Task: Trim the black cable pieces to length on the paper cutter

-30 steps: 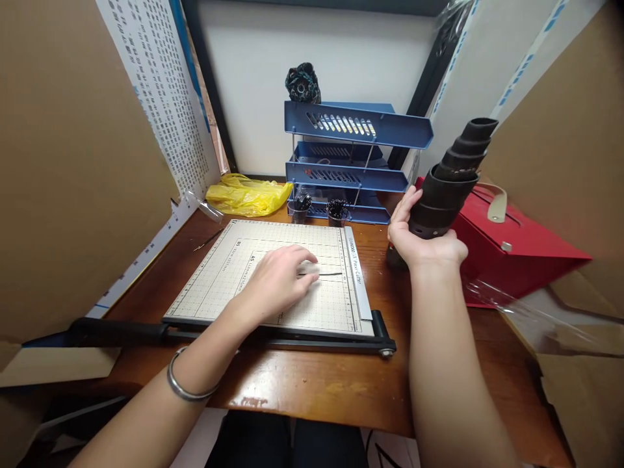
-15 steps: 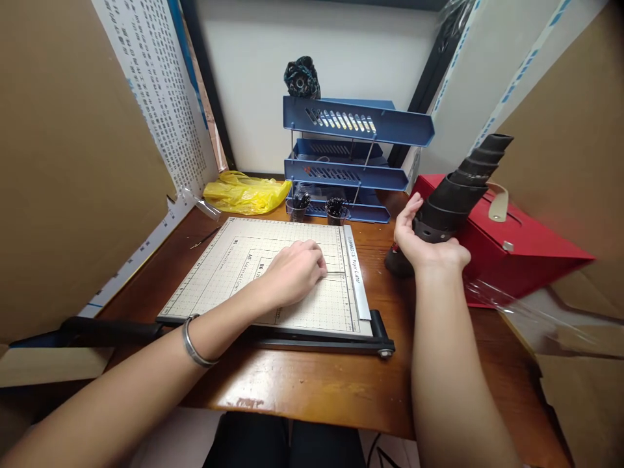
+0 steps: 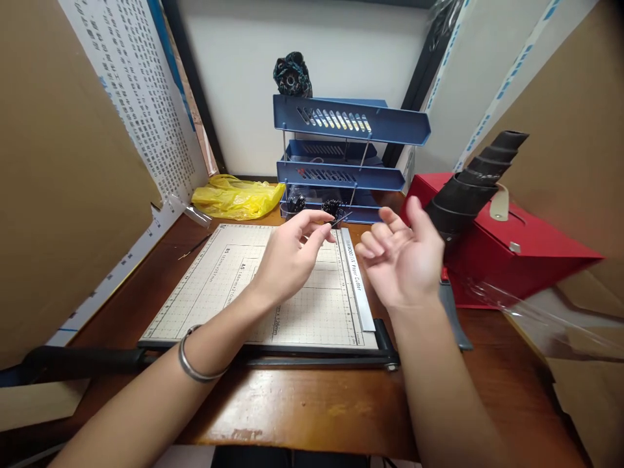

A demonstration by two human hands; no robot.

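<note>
My left hand [image 3: 287, 260] is raised over the white gridded paper cutter board [image 3: 234, 292], its thumb and fingers pinching a thin dark strip [image 3: 341, 220] that sticks out to the right. My right hand [image 3: 404, 260] hovers open beside it, palm up with fingers loosely curled, holding nothing. Behind my right hand a black stepped cone-shaped tool [image 3: 472, 182] leans against the red box [image 3: 517, 253].
A blue three-tier letter tray [image 3: 346, 123] stands at the back with two small cups of black pieces [image 3: 314, 207] in front. A yellow plastic bag [image 3: 238, 196] lies back left. Cardboard panels [image 3: 53, 162] wall both sides. The cutter's black handle [image 3: 82, 359] lies along the front left.
My left hand lifted the thin strip off the cutter board and raised it. My right hand let go of the black cone tool, which now leans on the red box, and moved left, open.
</note>
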